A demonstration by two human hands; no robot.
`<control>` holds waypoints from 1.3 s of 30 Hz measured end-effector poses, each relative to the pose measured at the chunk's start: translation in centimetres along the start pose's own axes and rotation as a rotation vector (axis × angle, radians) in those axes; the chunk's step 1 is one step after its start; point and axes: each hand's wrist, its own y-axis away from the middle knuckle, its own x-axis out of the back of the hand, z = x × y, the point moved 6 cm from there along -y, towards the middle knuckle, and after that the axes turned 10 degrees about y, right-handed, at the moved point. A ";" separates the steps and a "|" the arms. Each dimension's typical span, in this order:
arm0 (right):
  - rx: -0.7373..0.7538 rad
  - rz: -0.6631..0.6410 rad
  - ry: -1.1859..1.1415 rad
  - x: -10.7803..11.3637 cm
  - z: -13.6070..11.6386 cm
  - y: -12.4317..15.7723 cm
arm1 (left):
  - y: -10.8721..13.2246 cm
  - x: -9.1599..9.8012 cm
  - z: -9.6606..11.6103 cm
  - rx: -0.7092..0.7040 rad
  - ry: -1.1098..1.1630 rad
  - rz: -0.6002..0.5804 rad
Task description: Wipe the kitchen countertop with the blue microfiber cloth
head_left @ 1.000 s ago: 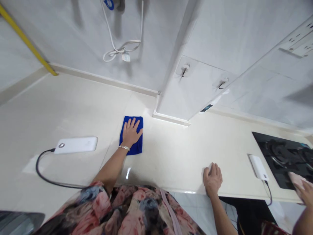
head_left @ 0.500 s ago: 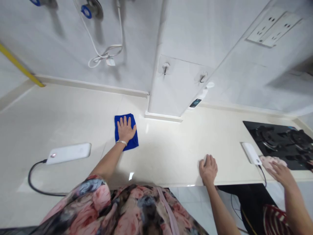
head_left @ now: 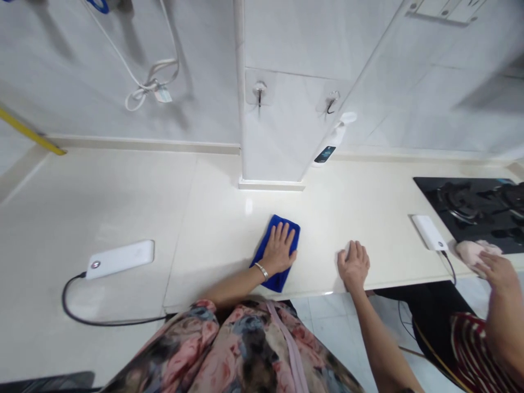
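The counter (head_left: 123, 202) is stretching pale and glossy across the whole view, running from a yellow strip (head_left: 30, 134) at the far left to a black hob (head_left: 470, 210) at the right. Tiled wall (head_left: 82, 71) is rising behind it, with a square pillar (head_left: 278, 125) jutting forward onto the counter and carrying two hooks (head_left: 258, 91). A looped white cord (head_left: 149, 82) is hanging on the wall to the pillar's left.

The person is leaning over the near edge in a flowered top (head_left: 237, 355). On the counter to the left a white power bank (head_left: 119, 258) is lying flat, a black cable (head_left: 98, 311) curving off its end. A second, smaller power bank (head_left: 428, 232) is lying just beside the hob.

The blue cloth (head_left: 272, 245) is lying on the counter in front of the pillar, near the front edge. The left hand (head_left: 279, 252) is pressing down on it, palm flat, fingers spread and straight — gripping nothing, only bearing on the fabric. A bracelet (head_left: 260, 269) is circling that wrist.

The right hand (head_left: 354, 266) is resting just to the cloth's right, apart from it, fingers loosely curled on the counter's edge — holding nothing.

At the far right another person's hand (head_left: 497, 273) is lying on a pale pink rag (head_left: 470, 252) at the hob's near corner.
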 end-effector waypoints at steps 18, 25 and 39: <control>-0.002 0.019 -0.008 0.1 0.1 -0.1 | -0.7 1.8 -2.5 -0.267 0.178 0.041; 0.018 0.028 -0.021 0.3 0.1 0.0 | 0.8 7.5 -11.8 0.056 0.032 0.158; 0.069 0.042 -0.030 0.8 0.0 0.2 | 1.3 14.6 -25.3 0.615 -0.074 0.200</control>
